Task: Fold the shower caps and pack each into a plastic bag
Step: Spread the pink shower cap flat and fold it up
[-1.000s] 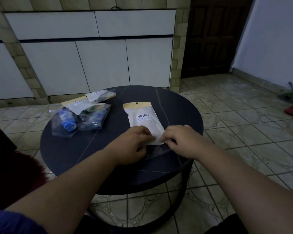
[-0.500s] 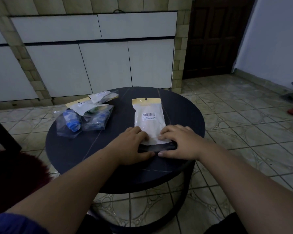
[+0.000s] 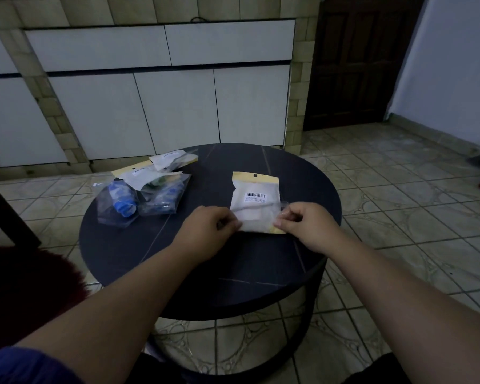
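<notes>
The plastic bag (image 3: 255,203) lies flat near the middle of the round bench (image 3: 233,273), barcode side up. The left hand (image 3: 208,228) pinches its near left corner; the right hand (image 3: 306,225) pinches the near right edge with its clear flap. The step looks like sealing the open end. To do it well, keep both corners level, pull the flap taut, and press it down evenly. The other packed bags (image 3: 147,195) lie well apart to the left.
</notes>
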